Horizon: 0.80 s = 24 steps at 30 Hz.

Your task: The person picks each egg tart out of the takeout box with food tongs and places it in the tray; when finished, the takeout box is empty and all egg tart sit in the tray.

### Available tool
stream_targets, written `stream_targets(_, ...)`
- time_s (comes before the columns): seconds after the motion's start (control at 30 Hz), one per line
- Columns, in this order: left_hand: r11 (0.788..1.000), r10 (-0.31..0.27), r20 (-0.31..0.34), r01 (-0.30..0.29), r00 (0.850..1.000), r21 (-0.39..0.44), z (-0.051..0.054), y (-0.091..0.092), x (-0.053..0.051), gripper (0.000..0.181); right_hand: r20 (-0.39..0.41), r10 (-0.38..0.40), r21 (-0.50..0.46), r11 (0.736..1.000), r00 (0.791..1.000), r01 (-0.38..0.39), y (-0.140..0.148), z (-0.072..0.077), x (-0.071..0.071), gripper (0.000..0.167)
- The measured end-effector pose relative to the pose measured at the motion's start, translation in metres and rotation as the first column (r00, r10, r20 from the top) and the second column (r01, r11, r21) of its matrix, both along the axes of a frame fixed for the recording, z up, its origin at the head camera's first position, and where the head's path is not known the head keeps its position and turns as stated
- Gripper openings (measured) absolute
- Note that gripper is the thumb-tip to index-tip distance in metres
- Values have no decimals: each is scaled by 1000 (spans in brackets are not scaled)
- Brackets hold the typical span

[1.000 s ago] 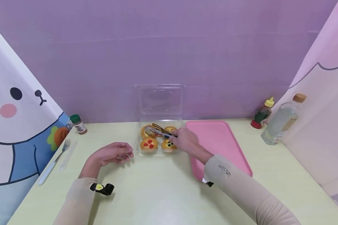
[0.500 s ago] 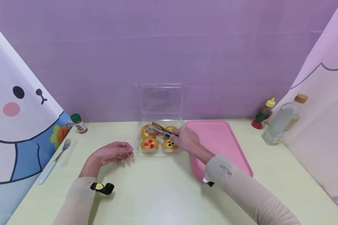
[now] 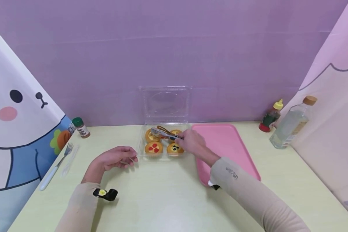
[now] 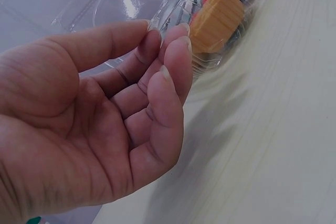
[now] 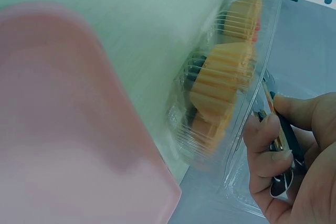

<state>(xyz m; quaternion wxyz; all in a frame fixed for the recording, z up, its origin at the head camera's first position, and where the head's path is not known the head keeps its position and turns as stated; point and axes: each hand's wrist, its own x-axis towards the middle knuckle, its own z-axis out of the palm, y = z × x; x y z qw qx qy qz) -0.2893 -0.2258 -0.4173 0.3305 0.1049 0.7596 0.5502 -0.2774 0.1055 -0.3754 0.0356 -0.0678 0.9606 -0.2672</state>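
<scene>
A clear plastic clamshell box (image 3: 141,151) stands with its lid up at the back of the table. My left hand (image 3: 117,158) pinches its front left rim between thumb and index finger, as the left wrist view shows. Inside sit several small tarts, among them a red-topped tart (image 3: 153,148) and a black-dotted tart (image 3: 175,149) in front. My right hand (image 3: 193,143) grips a pair of tongs (image 3: 167,133) over the back tarts. The tongs' tips lie at the back left tart (image 3: 150,137); whether they touch it I cannot tell.
A pink tray (image 3: 227,145) lies right of the box, partly under my right forearm. Farther right stand a yellow-capped sauce bottle (image 3: 270,118) and a corked clear bottle (image 3: 291,124). At left are a green-capped shaker (image 3: 81,128), a fork (image 3: 55,167) and a wrapped clear utensil (image 3: 70,161).
The tongs' front end has lifted very slightly over the back tarts. Both hands otherwise stay in place, and the box keeps its position.
</scene>
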Motion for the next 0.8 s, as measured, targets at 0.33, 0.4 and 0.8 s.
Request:
stream_targets(0.33, 1000, -9, -7, 9, 1000, 3, -1, 0, -1, 25, 2, -31, -5, 1000, 1000, 31, 0, -1, 0, 35)
stream_targets(0.4, 1000, -9, -6, 9, 1000, 3, -2, -1, -1, 25, 0, -32, -9, 999, 999, 32, 0, -1, 0, 35)
stream_targets(0.8, 1000, -15, 0, 15, 1000, 11, -3, -1, -2, 24, -7, -55, -56, 997, 998, 55, 6, -5, 0, 33)
